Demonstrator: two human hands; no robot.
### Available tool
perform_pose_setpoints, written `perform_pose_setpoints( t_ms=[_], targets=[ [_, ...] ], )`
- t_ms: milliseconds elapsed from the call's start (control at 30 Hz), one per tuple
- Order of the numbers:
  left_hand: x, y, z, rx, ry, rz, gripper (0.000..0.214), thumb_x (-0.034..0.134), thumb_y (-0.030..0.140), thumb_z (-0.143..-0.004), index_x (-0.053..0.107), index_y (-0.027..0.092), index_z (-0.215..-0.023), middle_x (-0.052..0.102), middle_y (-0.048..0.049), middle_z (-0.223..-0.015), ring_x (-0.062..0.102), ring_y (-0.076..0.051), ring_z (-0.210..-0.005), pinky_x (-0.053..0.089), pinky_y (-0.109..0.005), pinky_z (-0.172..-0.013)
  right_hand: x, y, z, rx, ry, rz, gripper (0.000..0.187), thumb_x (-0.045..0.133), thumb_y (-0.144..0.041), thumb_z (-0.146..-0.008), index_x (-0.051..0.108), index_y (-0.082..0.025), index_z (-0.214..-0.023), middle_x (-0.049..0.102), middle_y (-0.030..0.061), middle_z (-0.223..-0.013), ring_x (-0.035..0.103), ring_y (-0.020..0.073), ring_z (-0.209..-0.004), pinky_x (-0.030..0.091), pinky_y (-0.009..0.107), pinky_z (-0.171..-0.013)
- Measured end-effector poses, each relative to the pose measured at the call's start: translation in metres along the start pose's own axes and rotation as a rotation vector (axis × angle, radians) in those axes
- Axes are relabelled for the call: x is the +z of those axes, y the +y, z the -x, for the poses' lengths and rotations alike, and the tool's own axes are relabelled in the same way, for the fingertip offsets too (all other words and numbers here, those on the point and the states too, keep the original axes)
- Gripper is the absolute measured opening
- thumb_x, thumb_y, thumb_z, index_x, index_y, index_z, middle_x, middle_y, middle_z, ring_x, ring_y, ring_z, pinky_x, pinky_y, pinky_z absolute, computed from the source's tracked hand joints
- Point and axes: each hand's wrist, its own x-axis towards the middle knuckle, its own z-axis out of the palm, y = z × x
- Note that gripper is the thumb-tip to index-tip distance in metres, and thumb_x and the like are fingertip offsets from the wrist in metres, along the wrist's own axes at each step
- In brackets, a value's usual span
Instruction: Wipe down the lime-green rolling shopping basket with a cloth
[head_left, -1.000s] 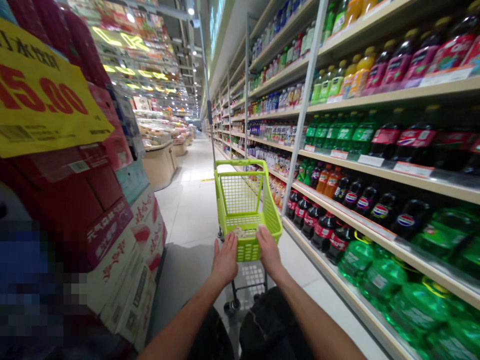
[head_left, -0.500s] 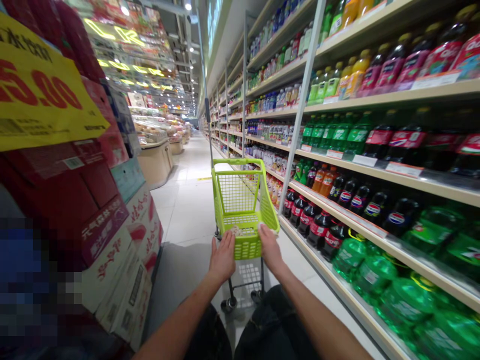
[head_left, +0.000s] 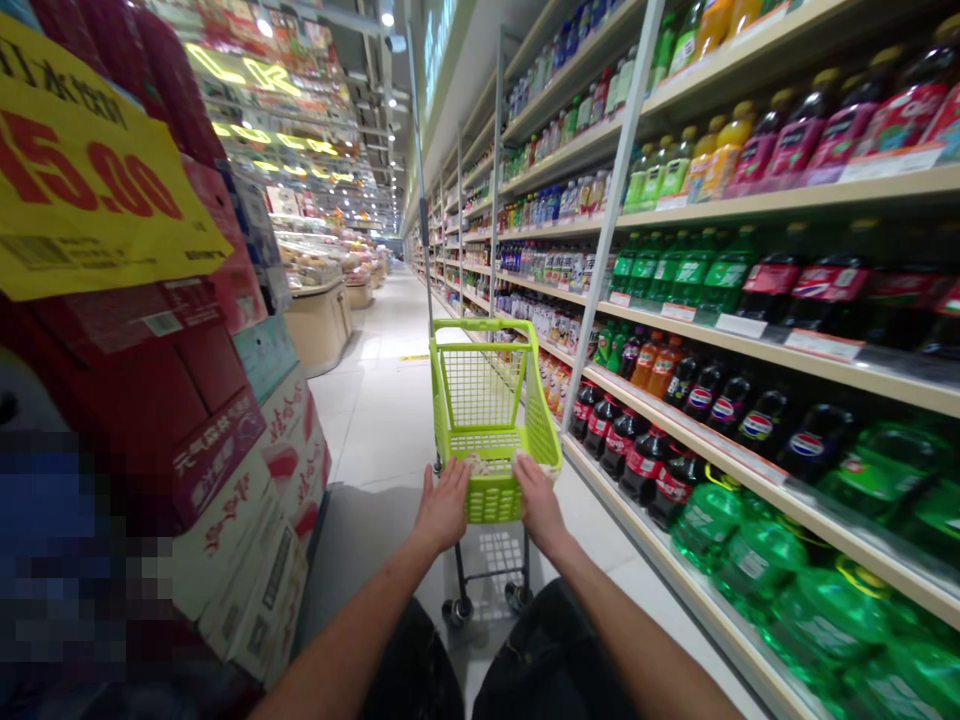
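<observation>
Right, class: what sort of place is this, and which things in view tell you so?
Most likely a supermarket: a lime-green plastic shopping cart, long cream-edged shelves of green, orange and dark plastic drink bottles on the right, and a yellow price sign with red digits on the left.

The right knee (head_left: pixel 551 630) has uncovered 1 cart wheel (head_left: pixel 517 597).

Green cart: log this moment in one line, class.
green cart: beside drink shelves; left hand: on near end; right hand: on near end
</observation>
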Motion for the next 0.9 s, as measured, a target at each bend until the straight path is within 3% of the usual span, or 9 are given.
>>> perform_pose_setpoints(
  t_ms=[100,200,400,533,600,700,800,900],
  targets=[
    [-0.005,0.001,0.001,-0.004,-0.001,0.017,0.057,0.039,0.014,-0.071,0.036,0.014,-0.128,0.044,-0.0117,-0.133,0.025,-0.023,-0.131,0.008,-0.056,-0.106,0.020,-0.019,0.000,-0.065,-0.027,-0.016,0.051,0.039,0.001,-0.074,0.051,-0.013,-0.121,0.049,0.0156,-0.127,0.033,0.0228,-0.127,0.033,0.048,-0.101],
    [-0.013,0.010,0.003,-0.023,0.002,0.035,0.050,0.040,0.015,-0.070,0.044,0.013,-0.120,0.051,-0.0129,-0.125,0.031,-0.025,-0.127,0.007,-0.057,-0.105,0.018,-0.013,-0.001,-0.096,-0.066,0.012,0.048,0.040,0.000,-0.074,0.053,-0.011,-0.119,0.052,0.0170,-0.124,0.034,0.0243,-0.126,0.034,0.049,-0.100],
    [-0.021,0.060,0.007,0.037,0.005,0.064,0.047,0.044,0.018,-0.068,0.049,0.009,-0.114,0.055,-0.0154,-0.118,0.039,-0.027,-0.120,0.007,-0.055,-0.107,-0.016,0.030,0.003,-0.033,-0.134,0.076,0.053,0.038,0.004,-0.067,0.056,-0.011,-0.114,0.052,0.0164,-0.123,0.036,0.0257,-0.124,0.029,0.052,-0.100],
    [-0.019,0.085,0.004,0.218,-0.010,0.132,0.050,0.044,0.020,-0.068,0.045,0.013,-0.118,0.056,-0.0112,-0.118,0.040,-0.023,-0.119,0.006,-0.053,-0.108,-0.044,0.065,0.003,0.113,-0.154,0.089,0.052,0.036,0.004,-0.064,0.061,-0.012,-0.107,0.054,0.0146,-0.121,0.040,0.0256,-0.122,0.031,0.050,-0.100],
    [-0.018,0.080,-0.003,0.270,-0.006,0.132,0.058,0.042,0.020,-0.070,0.036,0.015,-0.127,0.044,-0.0097,-0.133,0.030,-0.022,-0.128,0.005,-0.054,-0.107,-0.058,0.079,0.004,0.197,-0.155,0.064,0.054,0.036,0.003,-0.061,0.061,-0.012,-0.107,0.054,0.0133,-0.122,0.044,0.0233,-0.119,0.034,0.044,-0.101],
    [-0.019,0.054,-0.020,0.193,-0.044,0.046,0.071,0.041,0.017,-0.068,0.021,0.013,-0.136,0.020,-0.0078,-0.146,0.014,-0.022,-0.134,0.007,-0.056,-0.106,-0.072,0.084,0.009,0.332,-0.105,0.002,0.056,0.036,0.000,-0.061,0.062,-0.014,-0.108,0.053,0.0097,-0.124,0.050,0.0197,-0.114,0.039,0.036,-0.099],
    [-0.025,0.021,-0.038,0.092,-0.092,-0.058,0.077,0.040,0.012,-0.066,0.014,0.011,-0.138,0.011,-0.0080,-0.148,0.009,-0.021,-0.135,0.007,-0.055,-0.106,-0.076,0.072,0.018,0.426,-0.025,-0.039,0.051,0.036,-0.004,-0.063,0.064,-0.013,-0.105,0.057,0.0084,-0.119,0.053,0.0183,-0.110,0.039,0.033,-0.099],
    [-0.030,0.003,-0.044,0.034,-0.090,-0.118,0.077,0.041,0.012,-0.065,0.014,0.009,-0.138,0.009,-0.0094,-0.148,0.005,-0.022,-0.136,0.006,-0.053,-0.107,-0.071,0.048,0.021,0.477,0.063,-0.026,0.049,0.036,-0.005,-0.064,0.065,-0.012,-0.103,0.060,0.0093,-0.114,0.054,0.0197,-0.109,0.037,0.034,-0.101]
  ],
)
